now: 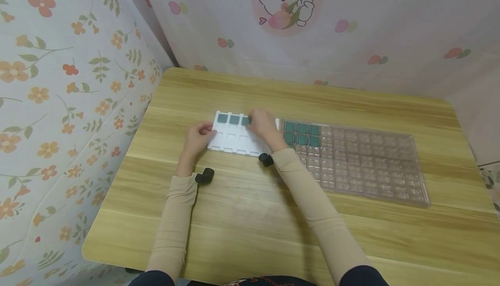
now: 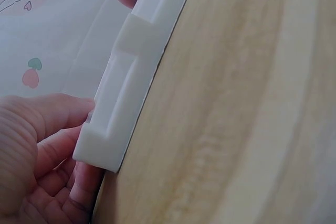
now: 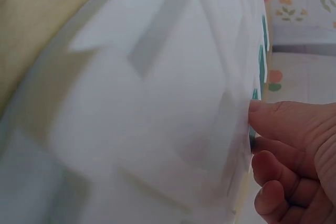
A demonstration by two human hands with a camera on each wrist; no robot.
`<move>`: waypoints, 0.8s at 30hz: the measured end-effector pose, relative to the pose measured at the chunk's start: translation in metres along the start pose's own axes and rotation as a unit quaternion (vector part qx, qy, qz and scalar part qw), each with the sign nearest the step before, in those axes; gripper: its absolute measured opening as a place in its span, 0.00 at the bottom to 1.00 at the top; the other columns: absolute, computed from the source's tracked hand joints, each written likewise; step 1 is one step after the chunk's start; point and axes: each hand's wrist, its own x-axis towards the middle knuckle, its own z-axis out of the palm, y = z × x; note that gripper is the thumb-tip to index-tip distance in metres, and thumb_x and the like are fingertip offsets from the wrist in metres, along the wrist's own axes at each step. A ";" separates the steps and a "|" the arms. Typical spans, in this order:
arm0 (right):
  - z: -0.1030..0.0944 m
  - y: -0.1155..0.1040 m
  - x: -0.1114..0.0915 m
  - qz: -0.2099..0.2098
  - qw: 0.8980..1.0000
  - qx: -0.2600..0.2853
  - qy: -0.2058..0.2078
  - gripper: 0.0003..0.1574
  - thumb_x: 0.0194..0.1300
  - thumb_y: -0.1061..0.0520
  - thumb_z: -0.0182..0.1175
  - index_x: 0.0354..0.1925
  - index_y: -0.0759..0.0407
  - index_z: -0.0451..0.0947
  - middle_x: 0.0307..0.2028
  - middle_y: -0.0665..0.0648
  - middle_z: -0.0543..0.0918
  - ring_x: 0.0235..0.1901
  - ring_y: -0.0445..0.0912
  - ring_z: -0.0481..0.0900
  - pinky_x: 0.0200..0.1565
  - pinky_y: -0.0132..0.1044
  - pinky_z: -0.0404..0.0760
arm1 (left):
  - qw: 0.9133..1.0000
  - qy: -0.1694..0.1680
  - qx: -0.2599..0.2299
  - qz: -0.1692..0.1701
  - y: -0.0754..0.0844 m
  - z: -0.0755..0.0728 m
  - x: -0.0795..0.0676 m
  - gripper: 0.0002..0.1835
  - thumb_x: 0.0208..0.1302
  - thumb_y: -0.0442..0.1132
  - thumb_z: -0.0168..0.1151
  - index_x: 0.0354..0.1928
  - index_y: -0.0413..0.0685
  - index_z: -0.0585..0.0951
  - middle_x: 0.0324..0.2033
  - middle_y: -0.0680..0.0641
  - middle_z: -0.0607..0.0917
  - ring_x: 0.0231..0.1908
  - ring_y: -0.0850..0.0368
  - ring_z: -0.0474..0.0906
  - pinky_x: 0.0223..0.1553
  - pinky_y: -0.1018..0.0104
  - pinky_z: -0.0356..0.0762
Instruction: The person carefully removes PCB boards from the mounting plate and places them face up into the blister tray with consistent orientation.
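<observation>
A white tray point(image 1: 230, 140) with shallow compartments lies on the table. Square green circuit boards point(image 1: 234, 119) sit along its far row. My left hand point(image 1: 198, 137) grips the tray's left end; in the left wrist view its thumb point(image 2: 73, 109) is at the edge, the other fingers curled at the tray's side. Over the tray's far row, my right hand point(image 1: 263, 125) pinches a green circuit board point(image 3: 252, 131) between thumb and index finger, as the right wrist view shows. In the head view that hand hides part of the row and the tray's right side.
Right of the white tray lies a long clear plastic tray point(image 1: 371, 164) with many small pockets. Several green circuit boards point(image 1: 301, 128) fill pockets at its left end. Dark wrist cameras point(image 1: 205, 176) stick out from both wrists. A patterned curtain point(image 1: 218, 12) hangs behind the table.
</observation>
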 end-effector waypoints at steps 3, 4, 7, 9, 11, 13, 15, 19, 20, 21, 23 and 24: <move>0.002 0.000 0.000 0.000 1.000 0.004 0.004 0.22 0.61 0.57 0.63 0.52 0.65 0.77 0.51 0.61 0.80 0.52 0.54 0.77 0.52 0.42 0.74 | 1.000 -0.002 0.002 -0.003 0.000 0.000 0.000 0.17 0.58 0.33 0.62 0.49 0.32 0.79 0.40 0.35 0.82 0.39 0.45 0.77 0.40 0.65 0.72; 0.002 0.000 0.000 0.000 1.000 0.005 0.005 0.21 0.61 0.57 0.63 0.52 0.65 0.77 0.51 0.61 0.80 0.51 0.54 0.77 0.52 0.42 0.75 | 1.000 -0.003 0.001 -0.005 0.000 0.000 0.000 0.17 0.58 0.33 0.62 0.49 0.32 0.79 0.40 0.35 0.82 0.39 0.45 0.77 0.40 0.65 0.72; 0.003 0.000 0.000 0.000 1.000 0.007 0.009 0.21 0.61 0.58 0.63 0.51 0.65 0.77 0.50 0.62 0.80 0.50 0.54 0.78 0.50 0.42 0.76 | 1.000 -0.003 -0.002 -0.009 0.000 0.000 0.000 0.17 0.58 0.33 0.62 0.49 0.32 0.79 0.40 0.35 0.82 0.39 0.45 0.77 0.40 0.64 0.72; 0.004 0.000 0.001 0.001 1.000 0.009 0.011 0.20 0.61 0.58 0.62 0.51 0.65 0.77 0.50 0.62 0.81 0.49 0.54 0.78 0.50 0.42 0.76 | 1.000 -0.004 -0.003 -0.010 0.000 0.000 0.000 0.17 0.59 0.33 0.62 0.49 0.32 0.79 0.40 0.35 0.82 0.39 0.45 0.77 0.40 0.64 0.72; 0.005 0.001 0.001 0.001 1.000 0.012 0.012 0.20 0.61 0.58 0.62 0.51 0.65 0.77 0.50 0.62 0.81 0.49 0.54 0.78 0.50 0.42 0.76 | 1.000 -0.004 -0.005 -0.012 0.001 0.000 0.000 0.17 0.59 0.33 0.63 0.49 0.33 0.79 0.40 0.35 0.82 0.39 0.45 0.77 0.40 0.64 0.72; 0.005 0.001 0.002 0.002 1.000 0.015 0.012 0.20 0.61 0.59 0.62 0.51 0.65 0.77 0.49 0.62 0.81 0.49 0.54 0.78 0.50 0.42 0.76 | 1.000 -0.005 -0.003 -0.013 0.001 0.000 0.000 0.17 0.59 0.33 0.63 0.49 0.33 0.79 0.40 0.35 0.82 0.39 0.45 0.77 0.40 0.64 0.72; 0.005 0.001 0.002 0.003 1.000 0.016 0.012 0.20 0.61 0.59 0.62 0.51 0.65 0.77 0.49 0.62 0.81 0.49 0.54 0.78 0.51 0.42 0.75 | 1.000 -0.005 -0.002 -0.014 0.001 0.000 0.000 0.17 0.59 0.33 0.62 0.49 0.33 0.79 0.40 0.35 0.82 0.39 0.45 0.76 0.41 0.63 0.72; 0.006 0.001 0.002 0.005 1.000 0.012 0.009 0.20 0.61 0.60 0.61 0.51 0.65 0.77 0.49 0.62 0.81 0.49 0.54 0.78 0.50 0.42 0.75 | 1.000 -0.005 0.000 -0.014 0.001 0.000 0.000 0.17 0.59 0.33 0.62 0.49 0.32 0.79 0.40 0.35 0.82 0.39 0.45 0.77 0.41 0.63 0.72; 0.006 0.001 0.002 0.005 1.000 0.010 0.007 0.20 0.61 0.60 0.61 0.51 0.65 0.77 0.49 0.62 0.81 0.50 0.53 0.78 0.50 0.42 0.75 | 1.000 -0.005 0.000 -0.013 0.001 0.000 0.000 0.17 0.59 0.32 0.62 0.49 0.32 0.78 0.40 0.35 0.81 0.39 0.45 0.77 0.41 0.64 0.73; 0.006 0.001 0.002 0.004 1.000 0.008 0.006 0.20 0.61 0.60 0.60 0.51 0.65 0.77 0.49 0.62 0.81 0.49 0.53 0.78 0.50 0.42 0.76 | 1.000 -0.005 -0.002 -0.013 0.001 0.000 0.000 0.16 0.59 0.32 0.62 0.49 0.31 0.79 0.40 0.35 0.81 0.39 0.45 0.77 0.40 0.64 0.73; 0.006 0.001 0.002 0.003 1.000 0.005 0.004 0.20 0.61 0.60 0.60 0.51 0.65 0.77 0.49 0.62 0.81 0.49 0.53 0.78 0.49 0.42 0.76 | 1.000 -0.006 -0.004 -0.012 0.000 0.000 0.001 0.16 0.59 0.32 0.62 0.49 0.31 0.79 0.40 0.35 0.82 0.39 0.45 0.77 0.40 0.65 0.73; 0.005 0.001 0.002 0.002 1.000 0.004 0.004 0.20 0.61 0.60 0.60 0.51 0.65 0.77 0.49 0.62 0.81 0.49 0.53 0.78 0.49 0.42 0.76 | 1.000 -0.006 -0.007 -0.012 0.001 0.000 0.001 0.16 0.59 0.32 0.62 0.49 0.31 0.79 0.40 0.35 0.82 0.39 0.45 0.77 0.40 0.66 0.73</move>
